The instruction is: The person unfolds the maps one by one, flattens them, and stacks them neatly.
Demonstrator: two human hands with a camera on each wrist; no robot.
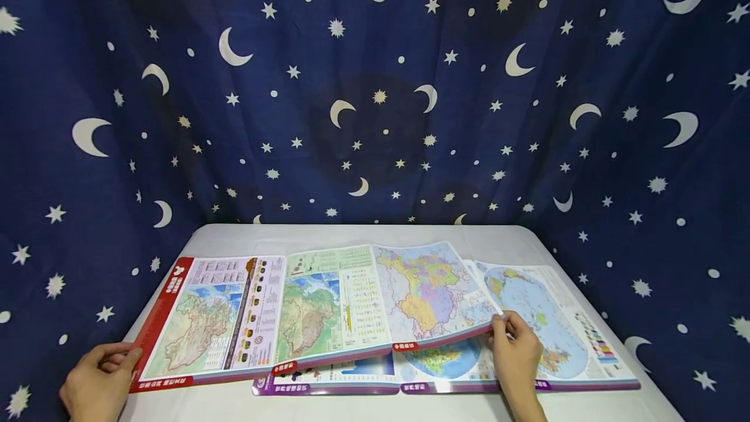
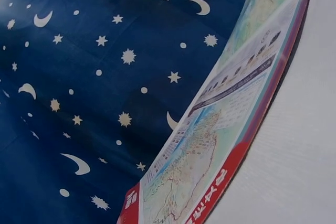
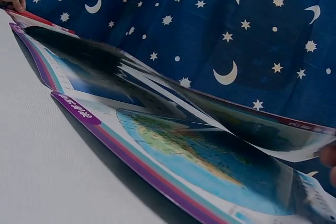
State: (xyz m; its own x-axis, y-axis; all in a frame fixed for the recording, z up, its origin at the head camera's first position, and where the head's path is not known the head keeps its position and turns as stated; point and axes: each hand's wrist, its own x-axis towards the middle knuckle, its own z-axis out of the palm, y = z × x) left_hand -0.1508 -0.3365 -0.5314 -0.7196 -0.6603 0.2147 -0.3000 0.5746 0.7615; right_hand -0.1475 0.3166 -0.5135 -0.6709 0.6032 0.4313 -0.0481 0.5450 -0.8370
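A red-edged fold-out map [image 1: 328, 308] with three panels is stretched out, its right part raised. My left hand [image 1: 101, 379] pinches its red left edge between thumb and fingers. At the far right corner, my right hand [image 1: 517, 353] pinches the sheet. Beneath lies a purple-edged fold-out map [image 1: 562, 318] with world maps, partly covered by the red one. The right wrist view shows a gap between the lifted map [image 3: 273, 132] and the lower one [image 3: 194, 156]. In the left wrist view the red-edged map [image 2: 194, 166] appears, but the hand does not.
Both maps are over a white table [image 1: 328, 234], the purple-edged one lying on it. A dark blue curtain [image 1: 281, 116] with moons and stars hangs behind the table and along both sides.
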